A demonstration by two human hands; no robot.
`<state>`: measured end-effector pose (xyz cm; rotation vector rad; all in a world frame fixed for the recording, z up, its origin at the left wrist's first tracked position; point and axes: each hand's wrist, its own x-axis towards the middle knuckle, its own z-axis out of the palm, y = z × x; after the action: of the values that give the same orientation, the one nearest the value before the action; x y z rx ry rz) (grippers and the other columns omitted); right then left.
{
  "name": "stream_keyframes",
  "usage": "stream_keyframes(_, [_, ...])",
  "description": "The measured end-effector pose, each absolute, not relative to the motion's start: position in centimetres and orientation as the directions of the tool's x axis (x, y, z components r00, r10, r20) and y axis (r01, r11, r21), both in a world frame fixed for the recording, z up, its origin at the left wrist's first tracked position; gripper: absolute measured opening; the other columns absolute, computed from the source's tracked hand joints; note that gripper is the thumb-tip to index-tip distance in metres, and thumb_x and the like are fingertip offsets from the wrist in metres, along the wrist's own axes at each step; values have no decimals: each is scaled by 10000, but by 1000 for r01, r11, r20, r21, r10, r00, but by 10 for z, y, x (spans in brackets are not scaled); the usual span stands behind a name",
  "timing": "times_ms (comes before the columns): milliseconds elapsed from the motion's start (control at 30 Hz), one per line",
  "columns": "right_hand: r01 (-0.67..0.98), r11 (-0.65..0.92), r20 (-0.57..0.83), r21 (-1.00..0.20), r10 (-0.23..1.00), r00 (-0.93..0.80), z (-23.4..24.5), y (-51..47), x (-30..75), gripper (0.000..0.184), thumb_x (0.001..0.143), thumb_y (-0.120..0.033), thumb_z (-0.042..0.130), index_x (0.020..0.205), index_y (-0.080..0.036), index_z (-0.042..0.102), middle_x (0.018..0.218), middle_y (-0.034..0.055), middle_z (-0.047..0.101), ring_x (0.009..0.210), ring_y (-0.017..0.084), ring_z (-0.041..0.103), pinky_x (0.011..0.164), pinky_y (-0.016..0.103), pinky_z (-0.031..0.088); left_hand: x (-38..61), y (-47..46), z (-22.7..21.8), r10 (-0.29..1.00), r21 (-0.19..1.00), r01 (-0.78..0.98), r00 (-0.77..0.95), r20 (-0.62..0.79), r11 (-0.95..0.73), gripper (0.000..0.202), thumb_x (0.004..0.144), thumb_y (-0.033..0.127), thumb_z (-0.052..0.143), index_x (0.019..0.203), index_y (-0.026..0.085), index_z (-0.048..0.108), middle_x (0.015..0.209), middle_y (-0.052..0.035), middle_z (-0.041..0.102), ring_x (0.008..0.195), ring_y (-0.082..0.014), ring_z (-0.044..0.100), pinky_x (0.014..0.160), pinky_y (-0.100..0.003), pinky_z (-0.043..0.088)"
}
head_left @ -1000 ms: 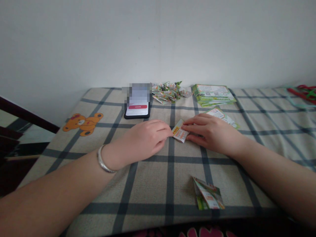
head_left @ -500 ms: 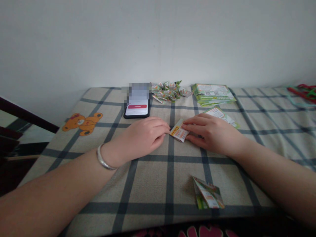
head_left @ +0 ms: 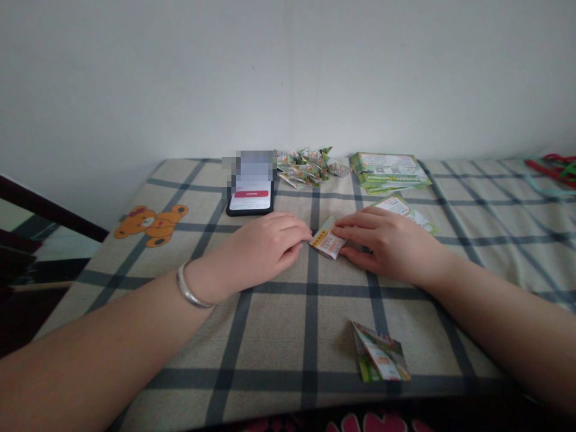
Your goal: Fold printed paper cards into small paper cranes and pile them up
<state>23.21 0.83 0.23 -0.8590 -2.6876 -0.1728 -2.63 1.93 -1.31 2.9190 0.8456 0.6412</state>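
Observation:
A small folded printed paper (head_left: pixel 327 242), white with orange marks, lies on the checked cloth (head_left: pixel 279 324) between my hands. My left hand (head_left: pixel 263 249), with a silver bracelet on its wrist, has its fingers curled and pinches the paper's left edge. My right hand (head_left: pixel 389 243) lies over the paper's right part, fingers stretched and pressing it down. A loose green and white leaflet (head_left: pixel 400 209) shows just beyond my right hand.
A phone (head_left: pixel 251 191) with a lit screen lies behind my left hand. Behind it are a heap of folded paper pieces (head_left: pixel 306 167) and a stack of green leaflets (head_left: pixel 387 171). One folded piece (head_left: pixel 380 359) sits near the front edge. Red and green cords (head_left: pixel 555 168) lie far right.
My left hand's fingertips shifted slightly left along the paper's edge and the paper turned a little. My right hand stayed pressed on it.

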Motion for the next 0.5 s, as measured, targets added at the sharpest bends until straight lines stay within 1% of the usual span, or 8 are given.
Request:
stream_keyframes(133, [571,821,325,2,540,-777,3,9,232,293,950,-312,531,1132,-161,704,1129,114,707,934,223,652,819,366,530,-27,20,-13,506,130,497,776,375,-858,219,927,138,499,1067,149,667,1103,-66,679,1049,-187,612,958,-358,507])
stream_keyframes(300, [569,822,328,7,536,-778,3,11,233,295,959,-313,515,1123,-159,706,1132,118,703,929,216,647,831,364,525,-26,16,-8,434,1,464,828,355,-886,229,909,126,520,1071,134,681,1117,-78,683,1049,-211,615,939,-369,525])
stream_keyframes(500, [566,824,314,26,530,-787,4,11,232,307,979,-324,484,1121,-160,701,1141,112,700,931,208,642,836,354,520,-23,11,-4,385,-96,444,851,358,-891,253,914,140,515,1107,105,674,1119,-78,702,1065,-220,621,966,-373,527])
